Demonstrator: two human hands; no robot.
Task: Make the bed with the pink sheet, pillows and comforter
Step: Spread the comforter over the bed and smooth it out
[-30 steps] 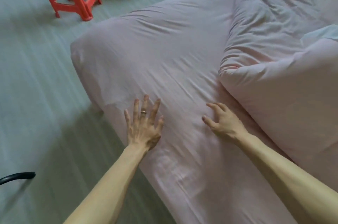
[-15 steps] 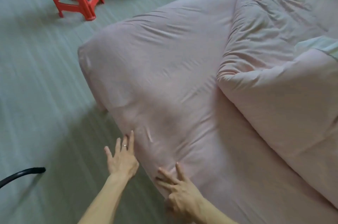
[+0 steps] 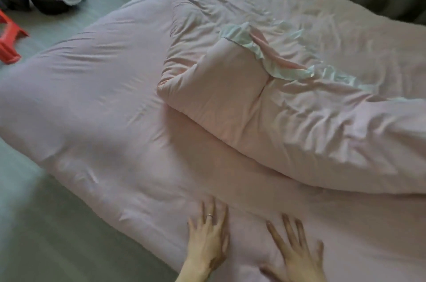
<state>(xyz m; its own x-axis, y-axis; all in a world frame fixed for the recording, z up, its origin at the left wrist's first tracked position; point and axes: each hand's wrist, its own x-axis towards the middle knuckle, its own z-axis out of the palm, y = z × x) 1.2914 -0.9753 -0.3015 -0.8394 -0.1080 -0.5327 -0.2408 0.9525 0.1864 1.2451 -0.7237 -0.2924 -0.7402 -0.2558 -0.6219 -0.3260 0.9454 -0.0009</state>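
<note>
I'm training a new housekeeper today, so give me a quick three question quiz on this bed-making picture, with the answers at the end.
1. True or false: the left hand and right hand both lie open, fingers spread, on the pink sheet.
2. Where is the comforter? A) on the floor B) bunched up on the sheet, beyond the hands C) spread smooth, edge to edge.
3. Fill in: the ring is on the ___ hand.
Key: 1 true; 2 B; 3 left.
</note>
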